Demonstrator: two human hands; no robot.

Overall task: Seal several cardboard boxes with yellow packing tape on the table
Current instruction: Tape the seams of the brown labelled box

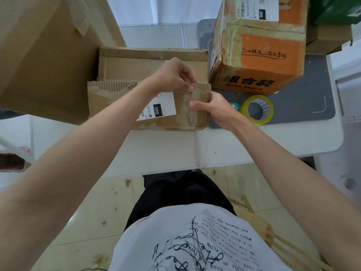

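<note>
We see the brown cardboard box on the white table, top flaps closing, white shipping label on the near flap. Left hand pinches the near flap's torn edge at the box's right end, fingers curled. Right hand grips that right end, thumb on top. Yellow tape roll lies flat just right of the box on a grey mat. Orange printed box stands behind-right of it; large carton left of it.
</note>
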